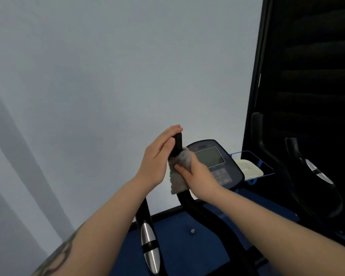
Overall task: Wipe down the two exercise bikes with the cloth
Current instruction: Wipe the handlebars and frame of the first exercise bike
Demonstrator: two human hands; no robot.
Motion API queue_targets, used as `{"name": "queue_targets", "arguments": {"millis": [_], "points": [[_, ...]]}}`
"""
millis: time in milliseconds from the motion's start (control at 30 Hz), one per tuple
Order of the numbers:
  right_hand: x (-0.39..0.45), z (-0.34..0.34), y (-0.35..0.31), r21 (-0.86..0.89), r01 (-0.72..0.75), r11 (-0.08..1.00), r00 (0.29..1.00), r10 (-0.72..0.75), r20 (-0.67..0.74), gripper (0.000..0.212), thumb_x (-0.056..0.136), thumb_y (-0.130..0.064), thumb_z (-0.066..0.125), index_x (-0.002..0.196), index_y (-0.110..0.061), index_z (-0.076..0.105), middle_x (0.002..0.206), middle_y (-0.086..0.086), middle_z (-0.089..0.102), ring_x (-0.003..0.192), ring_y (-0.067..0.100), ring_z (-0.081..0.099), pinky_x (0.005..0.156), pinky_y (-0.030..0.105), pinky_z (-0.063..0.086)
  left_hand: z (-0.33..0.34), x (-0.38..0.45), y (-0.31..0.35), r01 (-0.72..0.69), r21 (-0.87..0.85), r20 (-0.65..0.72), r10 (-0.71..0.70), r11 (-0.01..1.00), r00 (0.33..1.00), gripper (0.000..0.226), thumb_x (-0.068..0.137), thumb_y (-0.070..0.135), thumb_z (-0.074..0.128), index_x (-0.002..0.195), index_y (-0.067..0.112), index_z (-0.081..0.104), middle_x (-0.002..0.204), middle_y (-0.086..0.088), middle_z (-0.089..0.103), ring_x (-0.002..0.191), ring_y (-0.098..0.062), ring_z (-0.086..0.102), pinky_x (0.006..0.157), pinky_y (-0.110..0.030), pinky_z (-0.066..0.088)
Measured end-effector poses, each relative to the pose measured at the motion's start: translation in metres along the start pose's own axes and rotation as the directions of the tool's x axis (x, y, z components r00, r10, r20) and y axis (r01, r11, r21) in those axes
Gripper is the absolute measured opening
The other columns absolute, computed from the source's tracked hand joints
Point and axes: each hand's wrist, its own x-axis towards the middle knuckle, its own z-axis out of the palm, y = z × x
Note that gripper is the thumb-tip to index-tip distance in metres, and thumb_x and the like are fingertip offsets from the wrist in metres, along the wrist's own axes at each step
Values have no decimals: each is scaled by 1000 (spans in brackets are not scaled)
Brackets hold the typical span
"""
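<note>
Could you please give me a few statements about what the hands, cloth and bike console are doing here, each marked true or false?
1. The right hand grips the cloth around the handlebar. True.
2. The left hand holds the cloth. False: it rests on the handlebar's top end.
3. The console screen is lit. False: it looks dark.
4. A second bike's handlebars stand to the right. True.
</note>
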Motion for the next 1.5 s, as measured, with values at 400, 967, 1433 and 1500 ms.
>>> {"name": "queue_targets", "arguments": {"millis": [400,967,1433,1500], "points": [[-2,9,-7,191,78,979,992,-58,-109,22,98,-29,54,114,-42,47,94,-23,68,91,-4,65,69,6,45,0,-1,2,14,-32,4,-14,999,1000,35,104,5,34,130,5,58,140,-2,54,133,-3,45,111,-18,32],[23,-5,-24,48,89,995,986,-81,-147,6,100,-35,50,103,-34,55,95,-14,66,86,-5,62,70,12,45,1,-1,0,8,14,-3,-7,1000,1000,35,103,5,39,133,7,56,141,0,54,132,-1,44,110,-16,32],[22,-1,-32,68,62,996,991,-54,-119,14,101,-29,48,111,-23,55,107,0,66,100,13,62,88,28,50,5,-3,4,61,-7,-29,-61,998,998,35,103,3,38,132,6,57,142,-1,53,134,-4,44,114,-23,31],[16,11,-29,59,20,998,990,-12,-141,21,100,-28,50,116,-15,50,109,5,63,100,20,63,87,43,52,7,-5,5,64,-10,-30,-64,998,997,35,103,3,37,134,5,55,145,-1,49,136,-5,40,115,-22,28]]}}
